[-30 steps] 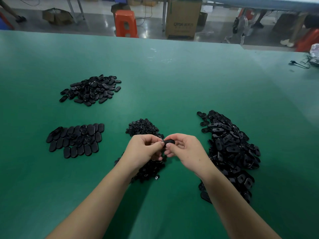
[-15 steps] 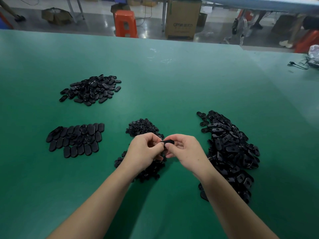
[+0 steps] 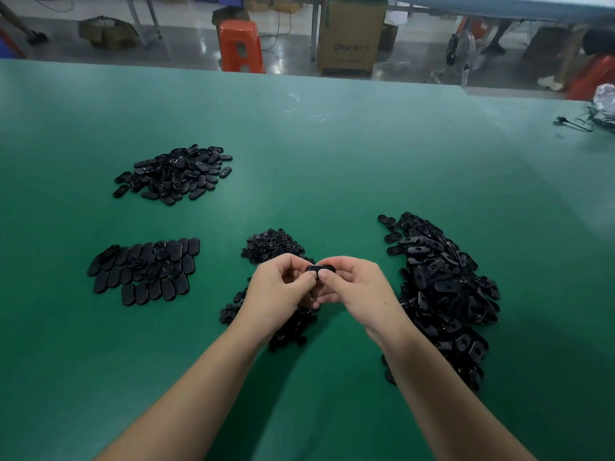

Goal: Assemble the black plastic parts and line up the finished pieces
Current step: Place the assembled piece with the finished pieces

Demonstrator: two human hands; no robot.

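Both hands meet above the green table [image 3: 332, 161] and pinch one black oval plastic part [image 3: 320, 269] between their fingertips. My left hand [image 3: 281, 289] holds its left end, and my right hand [image 3: 354, 287] curls round its right end. A heap of small round black pieces [image 3: 271, 244] lies just behind and under the hands. A large pile of oval shells [image 3: 439, 284] lies to the right. Lined-up finished pieces [image 3: 146, 271] lie in rows at the left, with another loose pile [image 3: 176, 173] behind them.
The table's far edge borders a floor with an orange stool [image 3: 240, 44], a cardboard box [image 3: 349, 38] and table legs. A black cable [image 3: 579, 123] lies at the far right of the table.
The hands have stayed in place, with small finger movements on the part held between them.
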